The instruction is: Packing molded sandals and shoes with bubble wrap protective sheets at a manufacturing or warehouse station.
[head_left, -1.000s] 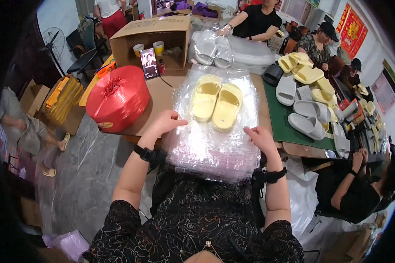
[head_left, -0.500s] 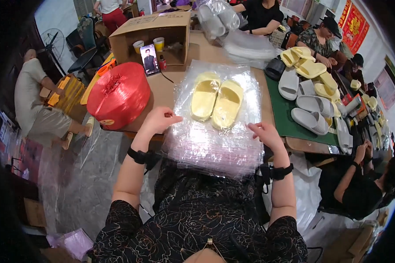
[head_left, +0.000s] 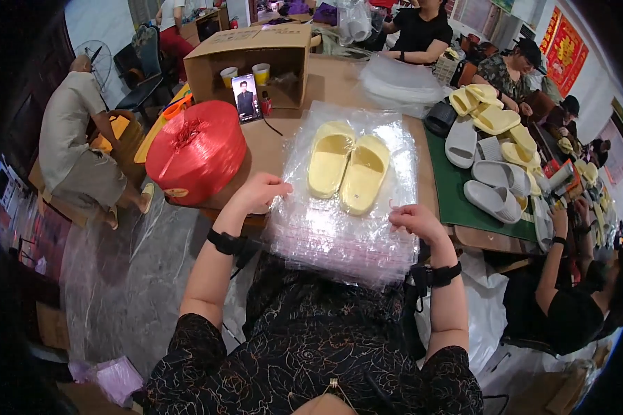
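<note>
Two pale yellow slide sandals (head_left: 346,166) lie side by side at the middle of the table, toes toward me. Under and around them is a stack of clear plastic bags (head_left: 339,242) with pinkish near edges. Whether the pair is inside the top bag or on it, I cannot tell for certain. At the stack's left edge my left hand (head_left: 262,192) is closed, thumb and forefinger pinching the plastic bag. My right hand (head_left: 419,221) is at the right edge, lower than the sandals, with its fingers closed on the bag's other side.
A big red roll of plastic twine (head_left: 197,153) is at the left, before a cardboard box (head_left: 249,52) holding cups. A phone (head_left: 245,98) leans there. Grey and yellow slides (head_left: 491,173) cover a green mat (head_left: 457,200) at the right. Several people work around.
My view has shifted, so the table sits slightly lower and to the right. Both hands remain at the bag's two sides. The person at far right has raised their hands toward the slides.
</note>
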`<action>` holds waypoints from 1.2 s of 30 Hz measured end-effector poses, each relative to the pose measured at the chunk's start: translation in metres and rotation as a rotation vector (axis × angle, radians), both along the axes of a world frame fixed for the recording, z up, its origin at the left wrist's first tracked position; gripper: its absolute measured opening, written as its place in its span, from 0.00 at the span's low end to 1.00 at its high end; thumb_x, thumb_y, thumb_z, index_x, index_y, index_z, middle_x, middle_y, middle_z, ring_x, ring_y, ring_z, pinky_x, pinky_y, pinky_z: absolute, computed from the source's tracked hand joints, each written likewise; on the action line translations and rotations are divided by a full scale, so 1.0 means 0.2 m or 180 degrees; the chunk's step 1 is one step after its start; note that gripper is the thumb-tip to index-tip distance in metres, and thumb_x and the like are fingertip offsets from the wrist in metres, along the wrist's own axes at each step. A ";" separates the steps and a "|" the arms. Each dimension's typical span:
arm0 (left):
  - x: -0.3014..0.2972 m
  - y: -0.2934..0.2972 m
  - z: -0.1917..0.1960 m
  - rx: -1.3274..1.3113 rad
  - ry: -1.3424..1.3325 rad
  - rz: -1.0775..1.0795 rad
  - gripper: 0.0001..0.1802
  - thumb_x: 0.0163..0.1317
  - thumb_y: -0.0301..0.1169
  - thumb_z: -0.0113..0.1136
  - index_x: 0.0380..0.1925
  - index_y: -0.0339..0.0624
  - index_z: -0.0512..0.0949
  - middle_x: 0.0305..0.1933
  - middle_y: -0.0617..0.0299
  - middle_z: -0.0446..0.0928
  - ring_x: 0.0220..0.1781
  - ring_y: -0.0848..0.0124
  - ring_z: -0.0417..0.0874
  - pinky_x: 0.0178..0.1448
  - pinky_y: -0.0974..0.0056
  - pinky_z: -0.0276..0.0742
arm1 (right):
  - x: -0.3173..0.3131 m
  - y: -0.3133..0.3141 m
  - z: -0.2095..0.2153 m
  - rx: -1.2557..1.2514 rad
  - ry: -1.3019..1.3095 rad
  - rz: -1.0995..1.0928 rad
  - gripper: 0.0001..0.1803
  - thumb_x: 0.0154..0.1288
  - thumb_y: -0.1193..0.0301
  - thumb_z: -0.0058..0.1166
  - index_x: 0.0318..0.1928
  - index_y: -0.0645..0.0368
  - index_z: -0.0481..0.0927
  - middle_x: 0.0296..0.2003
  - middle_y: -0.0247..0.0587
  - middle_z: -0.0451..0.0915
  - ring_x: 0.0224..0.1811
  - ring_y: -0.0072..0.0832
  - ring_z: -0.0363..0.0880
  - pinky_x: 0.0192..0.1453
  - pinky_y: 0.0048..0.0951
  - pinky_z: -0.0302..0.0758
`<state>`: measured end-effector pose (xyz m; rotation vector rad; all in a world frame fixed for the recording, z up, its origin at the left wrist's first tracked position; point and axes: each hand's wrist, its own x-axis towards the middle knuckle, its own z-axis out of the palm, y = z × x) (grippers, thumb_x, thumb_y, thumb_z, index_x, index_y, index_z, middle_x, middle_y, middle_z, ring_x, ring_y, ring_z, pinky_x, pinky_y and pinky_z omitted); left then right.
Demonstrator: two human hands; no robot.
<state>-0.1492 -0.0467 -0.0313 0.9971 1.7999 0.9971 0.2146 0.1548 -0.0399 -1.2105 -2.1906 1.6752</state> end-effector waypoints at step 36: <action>0.17 -0.03 0.17 0.0415 -0.1442 -0.0198 0.18 0.69 0.33 0.60 0.56 0.39 0.77 0.34 0.66 0.81 0.21 0.86 0.64 0.23 0.78 0.57 | 0.15 0.07 0.18 -0.0813 0.1425 -0.0725 0.13 0.70 0.63 0.59 0.47 0.57 0.85 0.30 0.20 0.80 0.19 0.05 0.60 0.21 0.12 0.52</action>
